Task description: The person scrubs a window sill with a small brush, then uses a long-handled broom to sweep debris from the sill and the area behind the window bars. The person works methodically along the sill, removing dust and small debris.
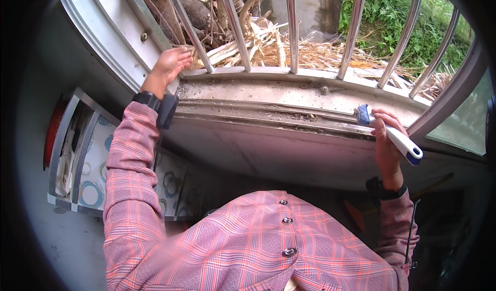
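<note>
In my right hand [387,136] is a scrub brush [399,140] with a white handle and dark blue end. Its blue bristle head [363,115] is at the right part of the window track [271,113], with dark debris caught at its edge. Dirt and clumps of debris lie along the track and are scattered on the pale sill [248,91] behind it. My left hand [170,64] is at the left corner of the window, fingers extended, beside the leftmost metal bars [193,39]. Nothing shows in its palm; whether it touches the frame I cannot tell.
Upright metal bars [292,27] span the opening, with dry stalks [267,45] and green plants [381,27] outside. A glass pane [461,124] stands at the right. Below left is a shelf unit [91,167] with circle-patterned panels, next to a red object [54,132].
</note>
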`<state>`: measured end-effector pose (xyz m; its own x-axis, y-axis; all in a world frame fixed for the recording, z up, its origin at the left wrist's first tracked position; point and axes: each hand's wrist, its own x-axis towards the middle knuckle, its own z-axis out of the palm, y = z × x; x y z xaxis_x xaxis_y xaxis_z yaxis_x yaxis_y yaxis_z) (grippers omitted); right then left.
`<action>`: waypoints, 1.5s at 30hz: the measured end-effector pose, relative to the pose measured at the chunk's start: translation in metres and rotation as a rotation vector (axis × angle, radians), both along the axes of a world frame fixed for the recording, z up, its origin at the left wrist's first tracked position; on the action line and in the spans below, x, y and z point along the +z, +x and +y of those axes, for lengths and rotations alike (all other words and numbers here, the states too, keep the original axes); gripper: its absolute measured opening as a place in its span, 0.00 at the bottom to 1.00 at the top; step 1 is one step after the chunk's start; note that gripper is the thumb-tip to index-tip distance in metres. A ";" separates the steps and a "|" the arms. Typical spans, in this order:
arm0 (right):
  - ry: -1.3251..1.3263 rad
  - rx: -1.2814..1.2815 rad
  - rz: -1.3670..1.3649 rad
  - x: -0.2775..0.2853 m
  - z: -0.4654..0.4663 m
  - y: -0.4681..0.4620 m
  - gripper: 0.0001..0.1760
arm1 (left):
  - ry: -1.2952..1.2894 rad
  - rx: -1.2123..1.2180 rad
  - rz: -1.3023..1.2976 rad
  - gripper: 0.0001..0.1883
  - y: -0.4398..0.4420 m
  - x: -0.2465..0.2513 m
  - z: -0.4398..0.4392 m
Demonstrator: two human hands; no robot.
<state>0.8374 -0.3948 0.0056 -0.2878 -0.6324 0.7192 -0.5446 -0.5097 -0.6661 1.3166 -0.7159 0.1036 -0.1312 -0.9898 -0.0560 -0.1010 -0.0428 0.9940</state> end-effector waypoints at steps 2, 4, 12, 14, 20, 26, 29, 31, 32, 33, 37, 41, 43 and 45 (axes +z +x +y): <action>0.008 -0.009 0.021 -0.001 -0.001 -0.002 0.07 | -0.108 -0.031 -0.361 0.31 -0.006 -0.005 0.006; 0.026 0.001 0.020 0.001 0.001 0.000 0.06 | -0.232 0.004 -0.600 0.22 -0.011 -0.013 0.006; 0.036 0.032 0.062 0.008 0.004 0.001 0.06 | -0.412 0.006 -0.755 0.07 -0.037 -0.038 -0.021; 0.034 0.032 0.082 0.008 0.003 0.002 0.06 | -0.390 -0.108 -0.612 0.09 -0.017 -0.045 -0.045; 0.049 0.041 0.067 0.010 0.003 0.005 0.06 | -0.648 -0.291 -0.611 0.06 0.011 -0.092 -0.097; 0.036 0.025 0.064 0.011 0.000 0.005 0.05 | -0.510 -0.340 -0.687 0.04 0.015 -0.093 -0.103; 0.044 0.004 0.038 0.009 0.000 0.007 0.05 | -0.128 -0.521 -0.219 0.03 0.006 -0.085 -0.097; 0.044 0.005 0.015 0.006 -0.001 0.007 0.05 | -0.071 -0.559 -0.281 0.05 0.006 -0.080 -0.095; 0.040 0.009 0.008 0.004 -0.001 0.006 0.05 | -0.078 -0.508 -0.394 0.06 0.005 -0.079 -0.092; 0.032 0.006 0.007 0.006 -0.001 0.006 0.05 | -0.058 -0.476 -0.353 0.05 0.003 -0.080 -0.089; 0.021 -0.017 0.059 0.008 0.000 0.005 0.04 | -0.154 -0.416 -0.621 0.04 -0.014 -0.072 -0.073; 0.016 -0.032 0.037 0.007 0.001 0.004 0.04 | -0.249 -0.324 -0.666 0.04 -0.013 -0.060 -0.063; 0.008 0.014 0.013 0.004 -0.001 0.005 0.04 | -0.228 -0.270 -0.736 0.11 0.015 -0.057 -0.062; -0.038 0.002 0.125 0.007 0.000 -0.001 0.05 | -0.408 -0.191 -1.092 0.12 -0.006 -0.042 -0.039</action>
